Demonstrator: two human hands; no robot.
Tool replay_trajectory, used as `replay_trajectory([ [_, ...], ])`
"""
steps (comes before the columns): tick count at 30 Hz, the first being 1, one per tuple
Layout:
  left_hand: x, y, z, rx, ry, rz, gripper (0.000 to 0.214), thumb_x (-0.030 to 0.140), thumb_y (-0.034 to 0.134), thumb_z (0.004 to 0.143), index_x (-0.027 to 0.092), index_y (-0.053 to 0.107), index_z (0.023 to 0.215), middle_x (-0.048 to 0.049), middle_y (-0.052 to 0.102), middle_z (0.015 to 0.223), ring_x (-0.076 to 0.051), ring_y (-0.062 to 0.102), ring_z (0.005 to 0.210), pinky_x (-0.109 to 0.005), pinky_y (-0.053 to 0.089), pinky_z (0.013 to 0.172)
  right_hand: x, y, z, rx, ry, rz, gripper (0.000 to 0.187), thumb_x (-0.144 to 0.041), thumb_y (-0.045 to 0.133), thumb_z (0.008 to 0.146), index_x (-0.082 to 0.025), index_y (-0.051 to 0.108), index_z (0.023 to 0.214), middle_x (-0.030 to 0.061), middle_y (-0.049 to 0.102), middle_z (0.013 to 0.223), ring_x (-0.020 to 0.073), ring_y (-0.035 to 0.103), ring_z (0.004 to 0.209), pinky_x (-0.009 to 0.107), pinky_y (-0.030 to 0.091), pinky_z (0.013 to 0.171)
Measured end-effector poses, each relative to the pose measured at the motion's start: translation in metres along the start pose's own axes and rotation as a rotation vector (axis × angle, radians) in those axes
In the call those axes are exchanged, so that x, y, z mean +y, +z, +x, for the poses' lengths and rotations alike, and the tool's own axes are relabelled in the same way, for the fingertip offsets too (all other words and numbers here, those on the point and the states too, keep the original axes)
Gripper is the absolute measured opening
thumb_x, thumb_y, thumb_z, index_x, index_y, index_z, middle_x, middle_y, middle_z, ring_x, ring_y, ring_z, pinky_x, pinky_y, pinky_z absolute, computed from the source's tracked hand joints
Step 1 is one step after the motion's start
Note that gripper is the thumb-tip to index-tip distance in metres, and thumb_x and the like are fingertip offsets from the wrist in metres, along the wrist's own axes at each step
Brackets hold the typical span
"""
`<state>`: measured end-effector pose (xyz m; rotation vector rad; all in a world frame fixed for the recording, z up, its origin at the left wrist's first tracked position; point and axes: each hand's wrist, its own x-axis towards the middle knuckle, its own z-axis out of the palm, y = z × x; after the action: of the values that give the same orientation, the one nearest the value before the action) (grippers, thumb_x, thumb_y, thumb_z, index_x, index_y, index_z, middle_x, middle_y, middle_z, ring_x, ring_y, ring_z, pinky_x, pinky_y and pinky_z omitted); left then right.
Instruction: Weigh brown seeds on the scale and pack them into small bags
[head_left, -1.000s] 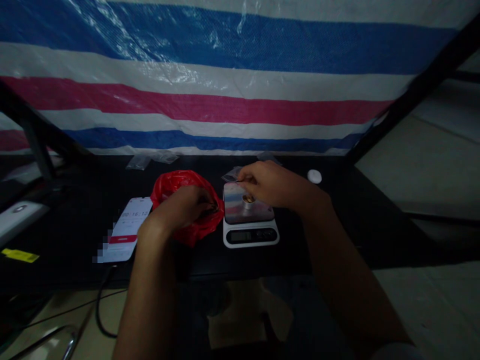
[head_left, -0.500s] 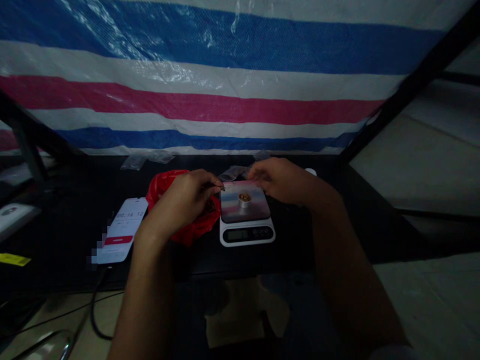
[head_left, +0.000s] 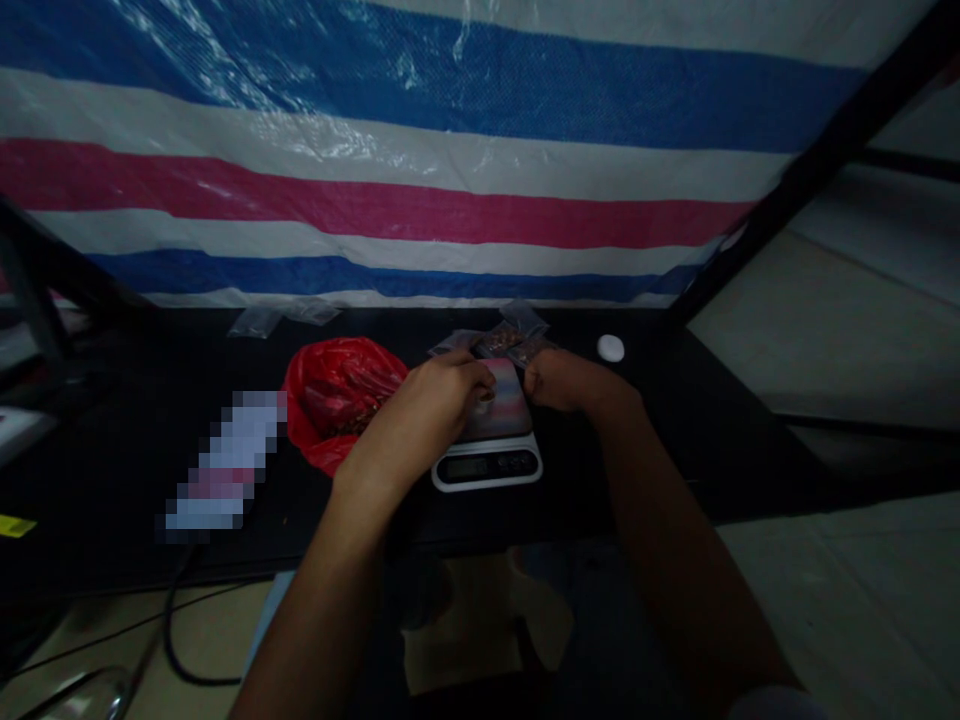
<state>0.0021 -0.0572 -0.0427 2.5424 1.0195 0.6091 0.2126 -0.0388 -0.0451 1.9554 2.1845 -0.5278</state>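
My left hand (head_left: pixel 450 395) reaches over a white kitchen scale (head_left: pixel 487 465) with a shiny metal plate. Its fingers are pinched together right at a small cup (head_left: pixel 485 403) on the plate. The hand covers most of the cup, and what the fingertips hold is hidden. To the right of the plate, my right hand (head_left: pixel 559 380) is curled closed, its fingertips turned away from view. A red plastic bag (head_left: pixel 341 385) lies open left of the scale, with small brown pieces (head_left: pixel 356 420) inside it.
Behind the scale lie clear small bags (head_left: pixel 502 338), some with brown pieces in them. More clear bags (head_left: pixel 285 318) lie at the back left. A white round object (head_left: pixel 610 348) sits at the back right. A blurred-out phone (head_left: pixel 229 460) lies left on the black table (head_left: pixel 637 480).
My left hand has moved right, from the plate's left edge to the cup, uncovering the red bag. My right hand has curled closed beside the scale. The view has shifted slightly.
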Motion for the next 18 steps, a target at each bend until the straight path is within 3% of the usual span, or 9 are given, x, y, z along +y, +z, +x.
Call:
replay_trajectory([
  [6, 0.003, -0.002, 0.001, -0.049, -0.064, -0.028, 0.027, 0.014, 0.051, 0.097, 0.019, 0.074, 0.110, -0.0095, 0.075, 0.113, -0.025, 0.070, 0.105, -0.034, 0.053, 0.093, 0.005, -0.011, -0.012, 0.053, -0.077, 0.168, 0.014, -0.008, 0.063, 0.078, -0.016, 0.074, 0.079, 0.0062, 0.077, 0.079, 0.0164, 0.068, 0.070, 0.023, 0.046, 0.059],
  [12, -0.001, -0.006, -0.001, 0.027, -0.048, -0.080, 0.033, 0.013, 0.050, 0.096, 0.019, 0.071, 0.121, -0.0078, 0.074, 0.122, -0.022, 0.069, 0.111, -0.031, 0.052, 0.096, -0.005, -0.023, -0.024, 0.246, -0.359, 0.451, 0.014, -0.014, 0.064, 0.085, -0.016, 0.075, 0.094, 0.0049, 0.079, 0.092, 0.0157, 0.071, 0.083, 0.024, 0.052, 0.074],
  [15, -0.010, -0.013, -0.004, 0.033, -0.095, -0.068, 0.030, 0.018, 0.049, 0.097, 0.020, 0.073, 0.115, -0.0074, 0.075, 0.119, -0.022, 0.070, 0.106, -0.031, 0.053, 0.094, -0.016, -0.022, -0.024, 0.228, -0.436, 0.461, 0.016, -0.017, 0.064, 0.087, -0.016, 0.076, 0.097, 0.0048, 0.079, 0.098, 0.0164, 0.072, 0.087, 0.026, 0.052, 0.078],
  [18, -0.029, -0.025, -0.014, -0.031, -0.239, -0.008, 0.028, 0.023, 0.050, 0.095, 0.021, 0.075, 0.108, -0.0067, 0.077, 0.111, -0.023, 0.072, 0.098, -0.032, 0.054, 0.089, -0.017, -0.024, -0.025, 0.222, -0.404, 0.369, 0.019, -0.018, 0.062, 0.089, -0.017, 0.078, 0.099, 0.0048, 0.079, 0.100, 0.0172, 0.071, 0.090, 0.027, 0.050, 0.080],
])
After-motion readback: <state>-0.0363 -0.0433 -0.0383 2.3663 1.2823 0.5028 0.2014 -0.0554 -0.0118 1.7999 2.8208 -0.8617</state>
